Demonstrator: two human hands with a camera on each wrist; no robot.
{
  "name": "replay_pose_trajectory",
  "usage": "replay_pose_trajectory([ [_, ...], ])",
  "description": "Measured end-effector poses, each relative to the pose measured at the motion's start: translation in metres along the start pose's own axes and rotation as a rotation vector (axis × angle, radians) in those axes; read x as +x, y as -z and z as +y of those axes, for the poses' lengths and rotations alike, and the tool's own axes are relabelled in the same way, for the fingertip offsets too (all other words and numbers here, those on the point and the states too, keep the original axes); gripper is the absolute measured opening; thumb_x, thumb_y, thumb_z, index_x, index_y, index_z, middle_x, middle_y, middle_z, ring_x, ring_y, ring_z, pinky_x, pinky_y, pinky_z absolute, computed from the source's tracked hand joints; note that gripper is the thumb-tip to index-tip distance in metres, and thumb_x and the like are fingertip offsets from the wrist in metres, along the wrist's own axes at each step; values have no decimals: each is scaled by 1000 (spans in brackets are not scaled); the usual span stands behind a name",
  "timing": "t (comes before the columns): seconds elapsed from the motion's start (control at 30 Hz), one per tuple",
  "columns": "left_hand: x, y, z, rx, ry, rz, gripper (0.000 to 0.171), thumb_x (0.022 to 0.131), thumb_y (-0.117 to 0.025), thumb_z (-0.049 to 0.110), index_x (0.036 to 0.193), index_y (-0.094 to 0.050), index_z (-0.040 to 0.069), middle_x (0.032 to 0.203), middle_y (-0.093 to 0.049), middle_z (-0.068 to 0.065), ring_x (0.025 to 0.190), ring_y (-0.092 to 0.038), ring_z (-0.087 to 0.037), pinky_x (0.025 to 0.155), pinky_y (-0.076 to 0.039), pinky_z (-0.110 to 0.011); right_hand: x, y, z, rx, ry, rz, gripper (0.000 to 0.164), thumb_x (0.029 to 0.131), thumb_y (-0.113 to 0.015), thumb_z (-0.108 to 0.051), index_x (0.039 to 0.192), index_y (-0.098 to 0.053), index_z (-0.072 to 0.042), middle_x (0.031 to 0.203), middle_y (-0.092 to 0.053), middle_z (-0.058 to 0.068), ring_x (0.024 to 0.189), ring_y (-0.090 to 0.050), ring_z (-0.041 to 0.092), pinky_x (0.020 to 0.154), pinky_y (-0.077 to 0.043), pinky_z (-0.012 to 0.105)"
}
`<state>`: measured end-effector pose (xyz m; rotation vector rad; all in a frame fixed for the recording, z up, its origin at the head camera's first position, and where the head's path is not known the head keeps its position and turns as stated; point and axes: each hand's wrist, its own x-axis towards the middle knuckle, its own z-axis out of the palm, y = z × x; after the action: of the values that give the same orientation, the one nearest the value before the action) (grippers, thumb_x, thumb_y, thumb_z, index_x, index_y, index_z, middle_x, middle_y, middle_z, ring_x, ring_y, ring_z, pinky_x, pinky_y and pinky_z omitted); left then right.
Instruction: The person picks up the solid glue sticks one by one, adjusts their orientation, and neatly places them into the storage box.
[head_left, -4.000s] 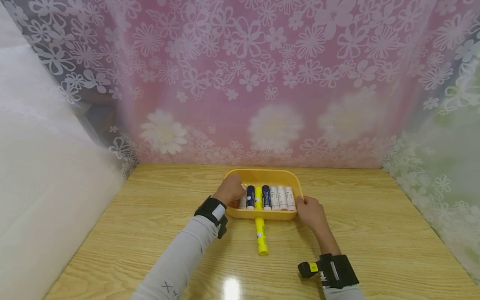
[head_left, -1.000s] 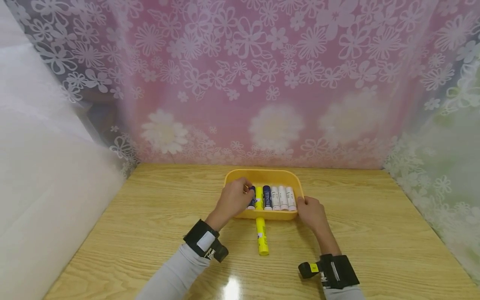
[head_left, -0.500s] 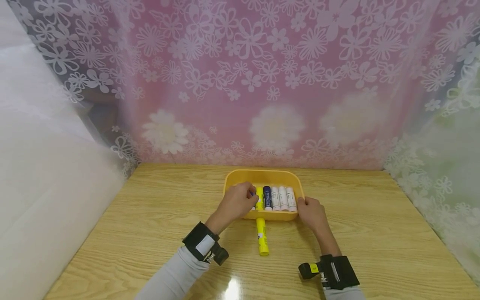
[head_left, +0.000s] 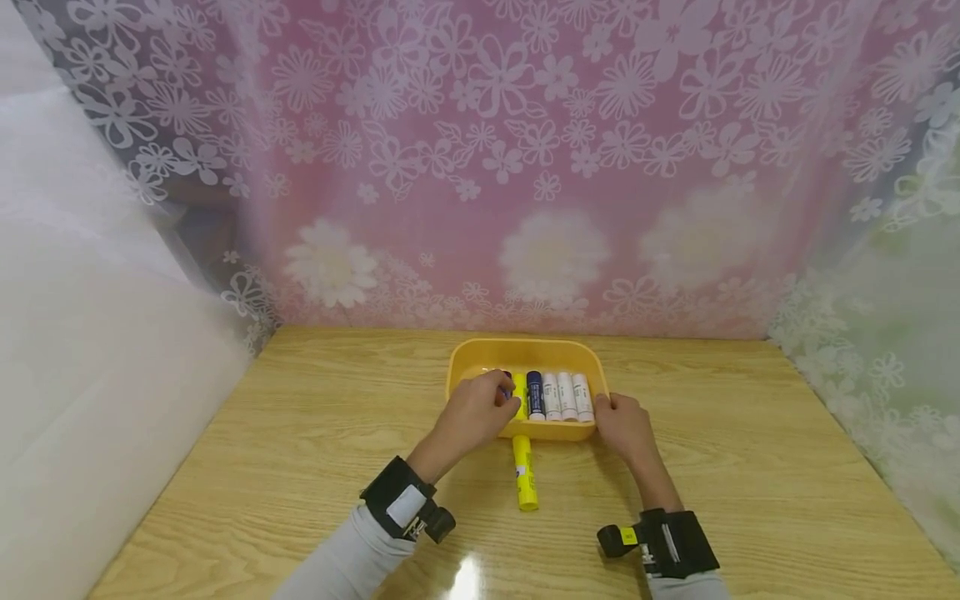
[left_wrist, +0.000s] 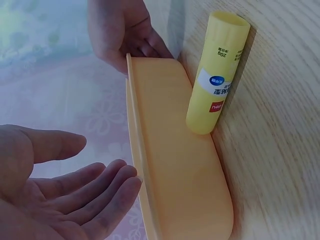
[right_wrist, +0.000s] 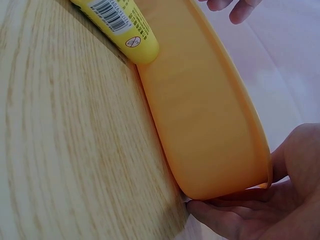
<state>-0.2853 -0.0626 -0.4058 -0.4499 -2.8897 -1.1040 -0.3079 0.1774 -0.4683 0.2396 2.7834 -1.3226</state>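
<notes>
A shallow orange-yellow plastic tray [head_left: 558,431] lies on the table with a row of glue sticks inside. My right hand [head_left: 625,427] grips its right end, the thumb at the rim and the fingers against the outside wall [right_wrist: 215,165]. My left hand [head_left: 472,412] hovers over the tray's left half. In the left wrist view its thumb and fingers [left_wrist: 107,200] are spread apart with nothing between them. It hides the leftmost sticks. Beside it show a yellow glue stick [head_left: 521,387], a navy one [head_left: 535,395] and several white ones [head_left: 566,396].
Another yellow glue stick [head_left: 525,475] lies on the wood-grain table [head_left: 337,400], its far end at the tray's front wall. A pink flowered curtain [head_left: 420,233] hangs behind the table, with white sheeting [head_left: 97,350] on the left.
My left hand has come out from the tray's left end, moved right, and now sits slightly nearer the front with fingers loosened. My right hand and the tray have stayed put.
</notes>
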Motion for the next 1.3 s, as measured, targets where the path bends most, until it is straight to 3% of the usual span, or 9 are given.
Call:
replay_pose_trajectory([
  [0.37, -6, 0, 2, -31, 23, -32, 24, 98, -67, 22, 113, -67, 4, 88, -71, -4, 64, -57, -13, 55, -46, -23, 0, 1, -1, 3, -4, -4, 46, 106, -35, -27, 121, -64, 6, 78, -54, 8, 69, -50, 20, 57, -40, 29],
  [0.67, -11, -9, -4, -20, -66, -51, 12, 97, -69, 18, 92, -70, 8, 76, -65, 2, 61, -51, -8, 53, -44, -19, 1, 1, 0, -3, -5, -3, 44, 106, -35, -27, 113, -65, 4, 74, -51, 7, 66, -49, 19, 56, -39, 29],
  [0.93, -17, -20, -8, 21, -33, -62, 15, 96, -71, 22, 90, -68, 9, 70, -59, 3, 57, -48, -8, 50, -39, -20, 0, 0, -1, -1, 11, 5, 43, 106, -36, -26, 109, -66, 4, 73, -52, 7, 65, -49, 19, 56, -40, 29],
  [1.13, -20, -27, -7, 82, -23, -53, 15, 96, -71, 21, 90, -70, 8, 67, -57, 4, 54, -48, -7, 48, -38, -19, 0, 1, -1, -4, 2, 3, 45, 107, -35, -26, 116, -66, 5, 76, -55, 9, 68, -51, 20, 57, -41, 29],
  [1.3, -22, -31, -5, 131, -2, -97, 18, 96, -71, 21, 89, -72, 5, 61, -53, 4, 49, -45, -6, 44, -33, -18, -1, 1, -1, 1, 1, 2, 45, 106, -35, -26, 118, -66, 6, 77, -55, 8, 68, -50, 20, 57, -40, 29],
])
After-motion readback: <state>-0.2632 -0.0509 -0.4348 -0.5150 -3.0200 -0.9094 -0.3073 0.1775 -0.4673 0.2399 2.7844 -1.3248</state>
